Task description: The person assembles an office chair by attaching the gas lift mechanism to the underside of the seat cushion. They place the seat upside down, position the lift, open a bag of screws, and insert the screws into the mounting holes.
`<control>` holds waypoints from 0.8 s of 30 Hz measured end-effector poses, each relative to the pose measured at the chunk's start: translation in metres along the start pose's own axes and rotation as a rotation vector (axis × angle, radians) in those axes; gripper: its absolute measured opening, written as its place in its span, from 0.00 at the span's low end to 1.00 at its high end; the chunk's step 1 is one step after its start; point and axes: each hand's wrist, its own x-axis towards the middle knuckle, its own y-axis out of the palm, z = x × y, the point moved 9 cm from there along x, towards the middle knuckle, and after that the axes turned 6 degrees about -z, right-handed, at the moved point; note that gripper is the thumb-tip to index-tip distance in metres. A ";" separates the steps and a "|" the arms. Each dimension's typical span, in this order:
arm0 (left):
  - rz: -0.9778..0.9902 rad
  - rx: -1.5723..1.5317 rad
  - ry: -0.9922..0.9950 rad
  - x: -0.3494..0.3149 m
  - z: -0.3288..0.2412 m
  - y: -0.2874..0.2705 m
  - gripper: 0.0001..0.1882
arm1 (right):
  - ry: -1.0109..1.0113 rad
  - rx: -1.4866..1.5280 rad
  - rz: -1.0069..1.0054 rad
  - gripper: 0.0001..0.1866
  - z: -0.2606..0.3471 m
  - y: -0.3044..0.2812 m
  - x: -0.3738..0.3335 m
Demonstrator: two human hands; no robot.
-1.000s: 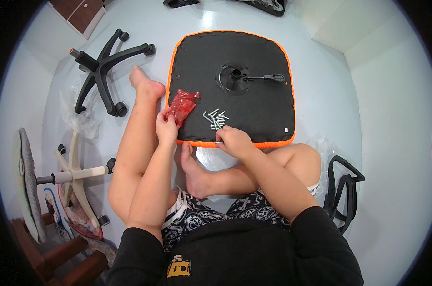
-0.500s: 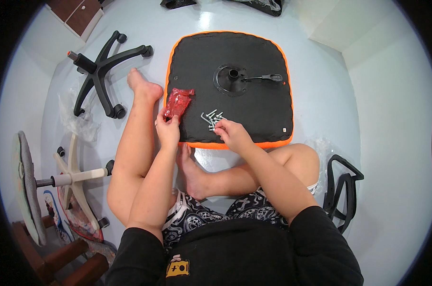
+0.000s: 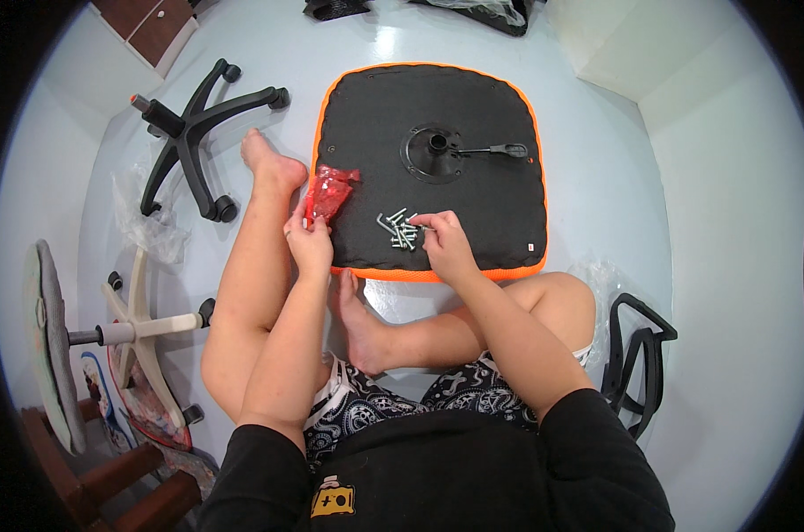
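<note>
A black seat cushion (image 3: 358,106) with orange edging lies underside up on the floor before me. Closed around the lower end of a red plastic bag (image 3: 332,193), my left hand (image 3: 309,246) rests at the cushion's left side. A small pile of silver bolts (image 3: 404,236) lies near the cushion's front edge, with a hex key (image 3: 385,222) at its left. My right hand (image 3: 450,252) is at the pile's right, its index finger stretched over the upper bolts and its thumb apart. Behind, a round black plate (image 3: 420,165) with a lever (image 3: 499,151) sits on the cushion.
At left stands a black five-armed chair base (image 3: 189,133) on casters, with clear plastic wrap (image 3: 145,222) beside it. Nearer is a stool with a pale base (image 3: 140,328). A black armrest frame (image 3: 640,355) lies at right by the wall. My bent legs flank the cushion's front.
My right hand has shifted right and its index finger has straightened over the bolts, which now show more fully. The left hand still holds the red bag, slightly lower.
</note>
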 end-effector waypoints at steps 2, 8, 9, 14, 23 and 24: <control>-0.032 -0.065 0.005 0.013 0.001 -0.006 0.27 | 0.031 0.019 -0.025 0.10 -0.008 -0.004 0.002; -0.246 0.160 0.176 0.089 0.014 -0.050 0.30 | 0.210 0.071 0.051 0.07 -0.016 -0.002 0.000; -0.262 0.170 0.132 0.120 0.034 -0.073 0.31 | 0.215 0.138 0.065 0.07 -0.008 0.007 0.002; 0.038 0.310 0.022 0.166 0.033 -0.080 0.39 | 0.382 0.309 0.001 0.08 -0.038 -0.001 0.003; 0.178 0.655 0.103 0.129 0.033 -0.070 0.39 | 0.513 0.337 0.028 0.15 -0.049 0.000 0.003; 0.179 0.670 0.105 0.125 0.033 -0.067 0.38 | 0.526 0.347 0.020 0.15 -0.049 -0.001 0.001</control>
